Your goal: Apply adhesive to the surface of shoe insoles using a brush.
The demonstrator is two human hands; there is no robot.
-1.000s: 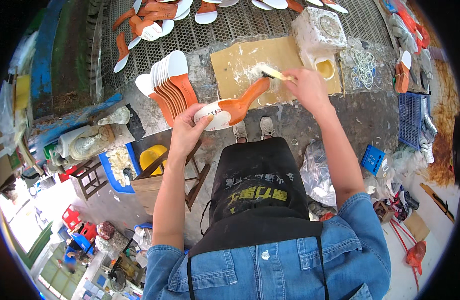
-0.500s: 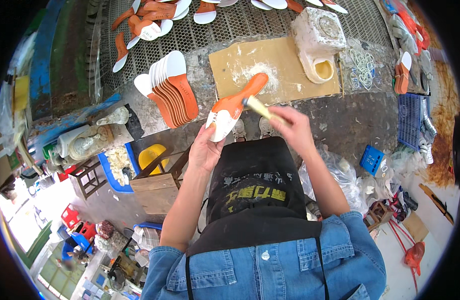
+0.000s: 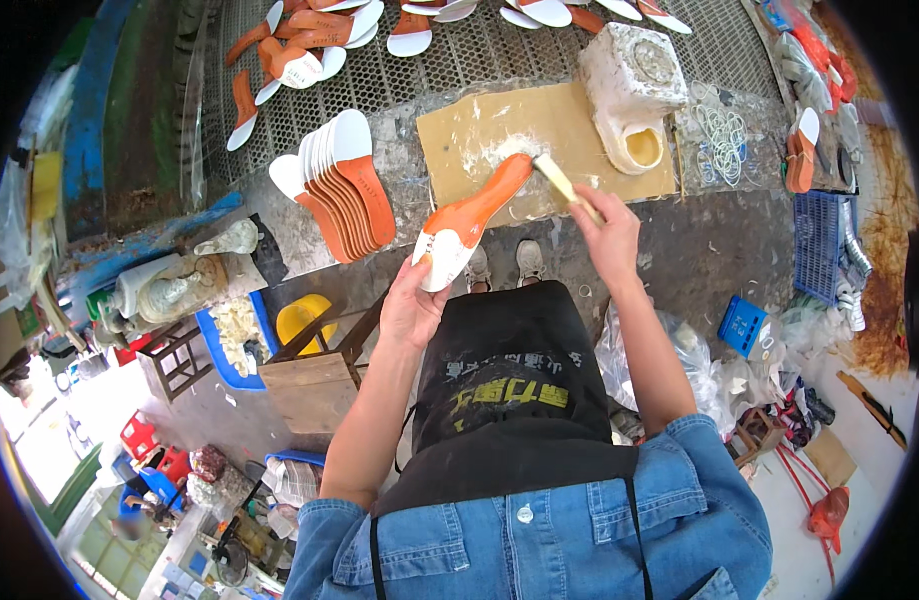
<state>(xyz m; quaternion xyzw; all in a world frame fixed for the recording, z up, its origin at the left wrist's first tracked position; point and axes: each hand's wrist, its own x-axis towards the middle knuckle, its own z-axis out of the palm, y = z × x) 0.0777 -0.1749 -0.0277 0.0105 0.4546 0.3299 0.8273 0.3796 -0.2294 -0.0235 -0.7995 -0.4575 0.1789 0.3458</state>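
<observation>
My left hand (image 3: 413, 305) pinches the white end of an orange-and-white shoe insole (image 3: 469, 218), held tilted over the near edge of the workbench. My right hand (image 3: 609, 235) grips the pale handle of a brush (image 3: 555, 180). Its dark tip is at the far orange end of the insole; whether it touches cannot be told. Below that end lies a sheet of brown cardboard (image 3: 459, 130) smeared with white. A fanned row of similar insoles (image 3: 354, 190) stands to the left. A crusted white glue container (image 3: 634, 85) with a yellowish opening sits at the cardboard's right.
Many more insoles (image 3: 324, 35) lie on the metal mesh (image 3: 419, 75) at the back. A tangle of pale string (image 3: 719, 140) rests right of the container. To the right is a blue plastic crate (image 3: 816, 240); at left, a yellow bowl-like thing (image 3: 304, 320) and a wooden stool (image 3: 309, 390).
The brush has moved with my right hand from the middle of the insole out to its far orange end. My left hand keeps its hold, nearly in place.
</observation>
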